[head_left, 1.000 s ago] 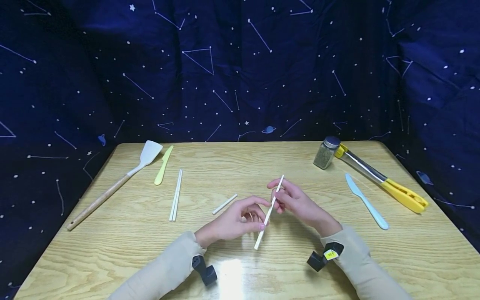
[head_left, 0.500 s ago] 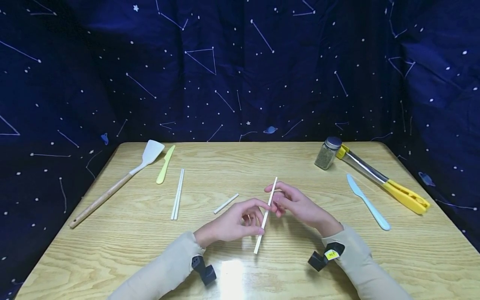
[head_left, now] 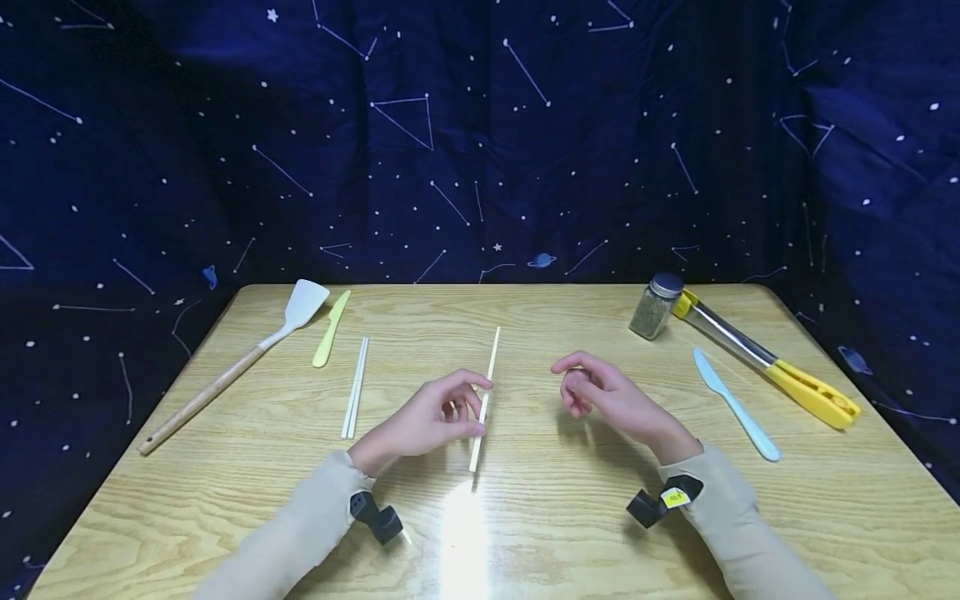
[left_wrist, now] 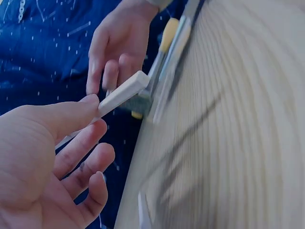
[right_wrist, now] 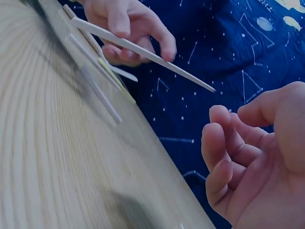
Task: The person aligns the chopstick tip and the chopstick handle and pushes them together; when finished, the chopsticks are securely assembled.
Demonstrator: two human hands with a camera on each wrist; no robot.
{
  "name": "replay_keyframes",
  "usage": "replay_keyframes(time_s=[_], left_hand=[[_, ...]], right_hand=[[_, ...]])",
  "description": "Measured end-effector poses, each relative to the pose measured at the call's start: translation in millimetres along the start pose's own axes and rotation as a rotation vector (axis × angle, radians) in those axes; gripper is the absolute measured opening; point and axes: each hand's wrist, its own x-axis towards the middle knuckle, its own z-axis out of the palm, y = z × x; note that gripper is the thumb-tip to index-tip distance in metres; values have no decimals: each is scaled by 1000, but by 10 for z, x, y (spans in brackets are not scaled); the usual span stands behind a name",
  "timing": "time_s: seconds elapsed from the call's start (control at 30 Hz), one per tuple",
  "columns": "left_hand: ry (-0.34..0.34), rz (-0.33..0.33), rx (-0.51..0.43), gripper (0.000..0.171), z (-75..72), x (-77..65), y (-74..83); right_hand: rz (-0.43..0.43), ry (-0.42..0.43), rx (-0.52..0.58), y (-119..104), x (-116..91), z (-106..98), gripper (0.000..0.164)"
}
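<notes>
On the table (head_left: 570, 525), a spatula (head_left: 232, 373) and white chopsticks (head_left: 355, 388) are lying left, tongs (head_left: 750, 349) right. Between them, the left hand (head_left: 426, 414) is pinching a pale chopstick (head_left: 484, 404) aloft; the right hand (head_left: 617, 402) is hovering apart, fingers loosely curled, released.

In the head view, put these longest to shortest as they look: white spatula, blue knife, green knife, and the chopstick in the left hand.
1. White spatula
2. Chopstick and blue knife: too alike to rank
3. Green knife
</notes>
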Motion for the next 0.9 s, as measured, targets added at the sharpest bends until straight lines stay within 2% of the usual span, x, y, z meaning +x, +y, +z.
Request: replay_keyframes(time_s=[0.17,0.33,0.53,0.7,0.9], left_hand=[[36,-46,39,49,-199,-114,-113],[46,-110,122,49,-425,-194,-174],[31,-143,231,48,-679,-257,-222],[0,-178,316,45,-782,-293,-291],[-17,-277,410,40,-822,-337,-343]], right_hand=[[59,33,-18,68,-8,-95,28],[141,72,-94,99,-20,-194,25],[136,96,-202,142,-31,-319,22],[117,86,-224,189,-85,-411,19],[130,85,-253,239,-138,-451,18]])
